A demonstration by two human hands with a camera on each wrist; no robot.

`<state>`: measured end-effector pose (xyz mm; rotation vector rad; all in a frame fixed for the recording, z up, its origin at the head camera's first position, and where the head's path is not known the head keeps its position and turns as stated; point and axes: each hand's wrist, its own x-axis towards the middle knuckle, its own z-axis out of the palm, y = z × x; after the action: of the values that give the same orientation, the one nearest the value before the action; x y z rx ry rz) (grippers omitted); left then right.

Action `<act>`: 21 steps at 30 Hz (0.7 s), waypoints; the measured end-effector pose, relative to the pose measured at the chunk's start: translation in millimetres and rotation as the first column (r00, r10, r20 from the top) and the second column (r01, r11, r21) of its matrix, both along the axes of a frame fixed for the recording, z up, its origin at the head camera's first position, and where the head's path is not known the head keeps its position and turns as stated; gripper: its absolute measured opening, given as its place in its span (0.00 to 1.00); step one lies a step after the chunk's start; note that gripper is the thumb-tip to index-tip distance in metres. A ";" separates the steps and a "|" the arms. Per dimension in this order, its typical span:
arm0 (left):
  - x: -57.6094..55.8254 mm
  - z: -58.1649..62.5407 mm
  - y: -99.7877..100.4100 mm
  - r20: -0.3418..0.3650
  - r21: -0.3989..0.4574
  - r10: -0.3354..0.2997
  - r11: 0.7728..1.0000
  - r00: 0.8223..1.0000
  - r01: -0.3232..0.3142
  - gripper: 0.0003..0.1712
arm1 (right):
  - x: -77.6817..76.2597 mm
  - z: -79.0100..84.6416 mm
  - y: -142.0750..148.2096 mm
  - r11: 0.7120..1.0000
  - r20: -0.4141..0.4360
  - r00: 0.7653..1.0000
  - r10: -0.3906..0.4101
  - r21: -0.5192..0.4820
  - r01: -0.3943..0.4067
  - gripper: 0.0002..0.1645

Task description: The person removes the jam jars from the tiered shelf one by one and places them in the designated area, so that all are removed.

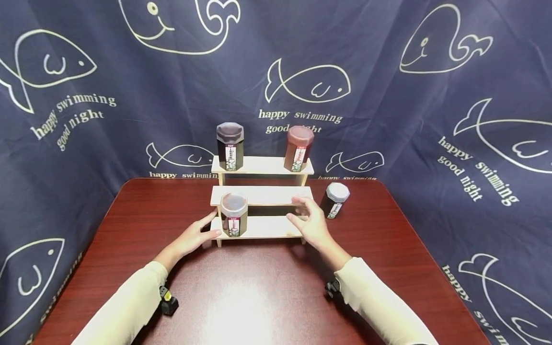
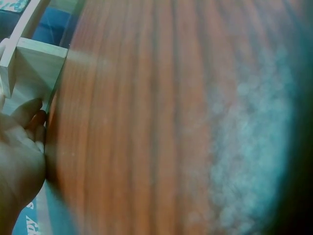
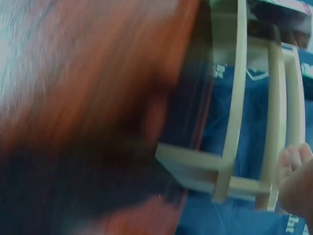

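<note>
A three-step pale wooden shelf [image 1: 267,226] stands on the table. My left hand [image 1: 194,238] holds its left end, thumb at the lowest step's front corner and fingers along the side. Just beside that thumb, a jar with a pale lid [image 1: 234,215] stands on the lowest step. My right hand [image 1: 314,225] is at the shelf's right end, slightly blurred, thumb and fingers spread apart with nothing between them. On the top step stand a dark-lidded jar [image 1: 230,146] at left and a red-lidded jar [image 1: 299,148] at right.
A dark jar with a whitish lid [image 1: 335,200] stands on the reddish-brown table [image 1: 172,206], right of the shelf and close behind my right hand. A navy fish-print curtain [image 1: 379,110] hangs behind the table and along both sides.
</note>
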<state>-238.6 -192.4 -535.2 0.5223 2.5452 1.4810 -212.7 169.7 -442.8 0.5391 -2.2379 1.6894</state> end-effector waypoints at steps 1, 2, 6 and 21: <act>-0.2 -0.2 -0.1 0.000 0.000 0.000 1.000 1.000 0.000 0.46 | -1.7 -5.9 -2.5 1.000 0.017 1.000 0.024 0.003 -0.024 0.25; -0.3 -0.4 -0.2 0.000 0.001 -0.001 1.000 1.000 0.001 0.45 | -3.8 -12.2 -4.5 0.999 0.032 0.999 0.040 0.019 -0.041 0.25; -0.3 -2.5 -0.6 0.007 0.006 0.002 1.000 1.000 -0.002 0.45 | -7.0 -27.6 -13.6 0.990 0.048 0.996 0.081 0.114 -0.086 0.23; 0.4 -0.5 1.3 -0.013 0.008 0.008 1.000 1.000 -0.008 0.46 | -3.3 -30.1 -68.0 0.906 0.106 0.991 0.085 0.405 -0.121 0.47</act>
<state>-238.2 -191.1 -535.7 0.5253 2.5551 1.4953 -216.0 101.7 -472.9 0.7002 -2.6905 1.3029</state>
